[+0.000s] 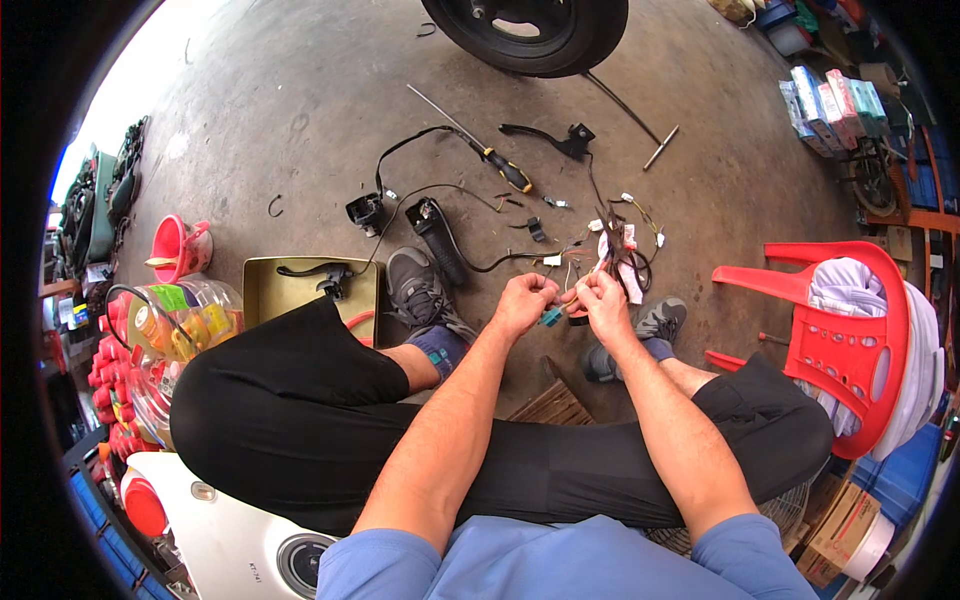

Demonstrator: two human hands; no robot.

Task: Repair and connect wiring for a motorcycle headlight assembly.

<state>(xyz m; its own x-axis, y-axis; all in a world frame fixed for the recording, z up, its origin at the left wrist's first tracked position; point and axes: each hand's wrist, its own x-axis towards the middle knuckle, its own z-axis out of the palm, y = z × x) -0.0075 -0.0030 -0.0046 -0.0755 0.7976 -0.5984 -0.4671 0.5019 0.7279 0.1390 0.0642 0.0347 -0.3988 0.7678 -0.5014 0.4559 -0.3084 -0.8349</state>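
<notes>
My left hand (527, 304) and my right hand (603, 306) are close together above the floor between my shoes. Both have their fingers pinched on thin electrical wires. A teal plug connector (550, 316) hangs just below the gap between them; which wire carries it I cannot tell. Beyond my right hand lies a tangled wiring harness (612, 232) with white plugs and pale wrapping. A black handlebar grip (440, 240) with a cable lies beyond my left hand, beside a black switch housing (365, 212). A black brake lever (550, 139) rests farther out.
A yellow-handled screwdriver (508, 171) and a T-handle wrench (660, 147) lie on the floor near a wheel (535, 62). At left stand a shallow tray (262, 283) holding another lever, a red bucket (180, 247) and a clear jar (215, 300). A red plastic chair (850, 345) stands right.
</notes>
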